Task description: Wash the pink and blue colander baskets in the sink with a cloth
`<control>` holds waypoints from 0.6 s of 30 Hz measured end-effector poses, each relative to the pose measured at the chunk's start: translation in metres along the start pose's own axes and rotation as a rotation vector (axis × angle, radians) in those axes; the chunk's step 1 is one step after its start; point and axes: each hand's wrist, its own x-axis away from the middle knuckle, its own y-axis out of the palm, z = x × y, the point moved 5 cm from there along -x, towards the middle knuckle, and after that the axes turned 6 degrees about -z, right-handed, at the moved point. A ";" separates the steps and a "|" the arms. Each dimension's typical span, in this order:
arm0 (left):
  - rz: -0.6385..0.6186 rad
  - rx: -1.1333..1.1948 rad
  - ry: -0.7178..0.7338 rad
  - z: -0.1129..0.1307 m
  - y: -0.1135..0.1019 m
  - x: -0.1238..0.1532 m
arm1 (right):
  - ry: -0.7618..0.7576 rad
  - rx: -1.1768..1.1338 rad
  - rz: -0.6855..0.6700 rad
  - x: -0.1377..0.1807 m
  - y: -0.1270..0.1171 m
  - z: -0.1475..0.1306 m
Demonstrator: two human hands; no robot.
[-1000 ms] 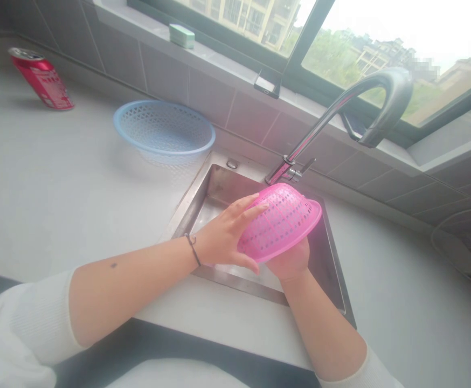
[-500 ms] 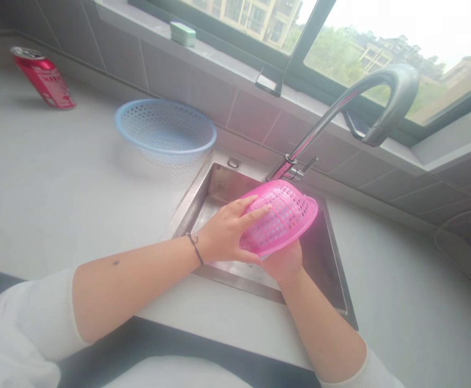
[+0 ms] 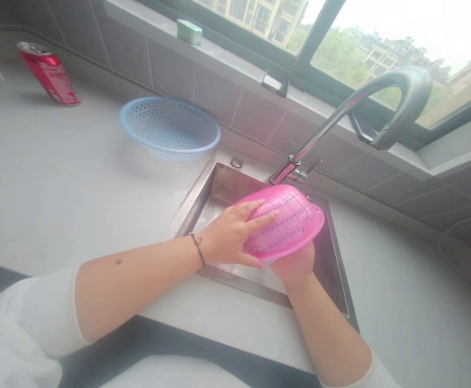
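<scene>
A pink plastic basket with a perforated wall [image 3: 286,218] is held tilted over the steel sink [image 3: 235,180], its bottom side turned up. My left hand [image 3: 239,231] grips it from the left, fingers spread over the outer wall and thumb by the rim. From below, my right hand [image 3: 296,264] reaches in under the rim; its fingers are hidden by the basket. Through the holes something pale bluish shows, too unclear to name. Behind the basket stands the chrome faucet [image 3: 328,126], and no water is seen running from its spout.
On the counter [image 3: 57,188] left of the sink stands a light blue perforated basket [image 3: 171,124]. Farther left is a red drink can [image 3: 49,75], near a clear plastic thing. A pale green box [image 3: 189,32] and a dark phone-like object [image 3: 275,85] lie on the windowsill.
My right hand has shifted a little to the right under the basket. The basket has turned slightly, still in my left hand's grip. The view has moved slightly.
</scene>
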 end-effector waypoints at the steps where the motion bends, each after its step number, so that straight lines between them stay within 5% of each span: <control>1: 0.002 0.004 -0.005 -0.001 0.000 0.000 | -0.003 0.000 0.004 0.000 0.000 0.001; 18: 0.021 -0.024 -0.110 -0.002 -0.006 -0.003 | 0.005 0.041 -0.083 -0.001 0.017 0.016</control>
